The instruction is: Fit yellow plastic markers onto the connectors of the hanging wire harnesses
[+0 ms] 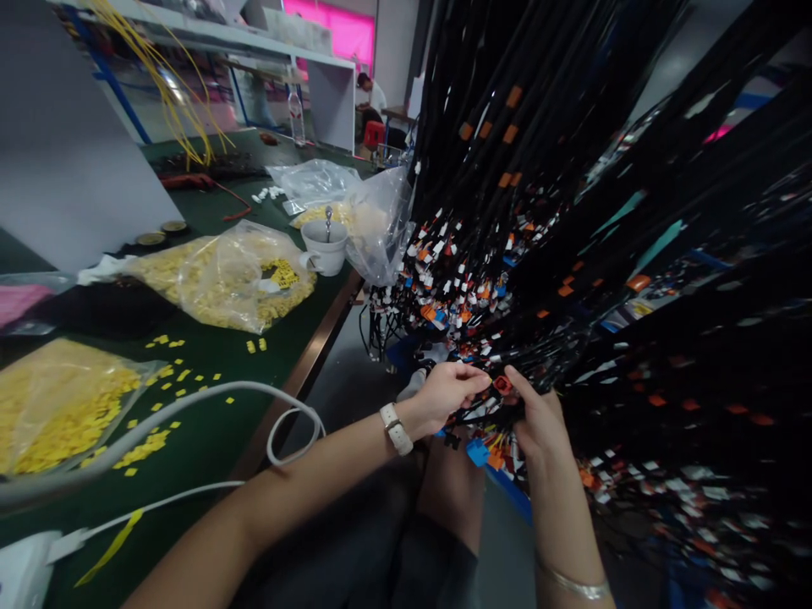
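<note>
At the far left of the white cup (325, 246) that stands on the green desk (209, 440), we see a clear bag of yellow pieces (57, 406), with loose yellow bits scattered beside it and a white cable (209, 393) looping toward the desk edge. Nearer the cup, just to its left, lies a second bag of yellow pieces (222, 283); behind the cup sit more clear bags (374, 224). Right of the cup and below it, off the desk edge, our left hand (444, 396), a watch on its wrist, reaches into the hanging black wire harnesses (545, 211); its fingers (474, 381) are pressed together, pinching at a small red-orange connector (502, 386). That connector sits between both hands, well to the right of the cup and lower in view, among many white, orange and blue plugs. Our right hand (539, 419) meets it from the other side, fingers (517, 381) curled close and touching the same connector, a thin bracelet on that wrist. Farther right of the cup the harnesses fill the view in a dark mass
</note>
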The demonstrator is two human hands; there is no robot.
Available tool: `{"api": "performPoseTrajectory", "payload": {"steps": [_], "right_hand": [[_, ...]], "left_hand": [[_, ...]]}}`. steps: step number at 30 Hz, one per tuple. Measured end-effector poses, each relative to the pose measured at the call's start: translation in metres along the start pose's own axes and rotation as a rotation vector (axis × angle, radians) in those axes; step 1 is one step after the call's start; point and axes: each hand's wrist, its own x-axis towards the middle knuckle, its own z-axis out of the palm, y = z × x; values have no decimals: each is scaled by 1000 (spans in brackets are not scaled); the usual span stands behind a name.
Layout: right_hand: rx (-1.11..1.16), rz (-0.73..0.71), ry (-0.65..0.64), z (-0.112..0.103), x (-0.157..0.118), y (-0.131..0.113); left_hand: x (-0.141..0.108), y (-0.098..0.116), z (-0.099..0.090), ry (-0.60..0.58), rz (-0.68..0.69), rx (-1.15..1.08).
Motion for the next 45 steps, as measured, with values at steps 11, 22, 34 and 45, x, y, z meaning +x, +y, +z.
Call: {"api": "performPoseTrajectory", "payload": {"steps": [11,22,34,45], "right_hand": [[32,-9,38,0,-2,1],[36,-20,25,2,-4,-2],[110,-2,61,3,-5,1],[145,-11,87,4,-6,2]], "left_hand": [[4,-11,11,113,359,519],[0,-16,15,201,501,658],[-5,-12,22,281,506,721],[-3,-18,22,310,546,746]]}}
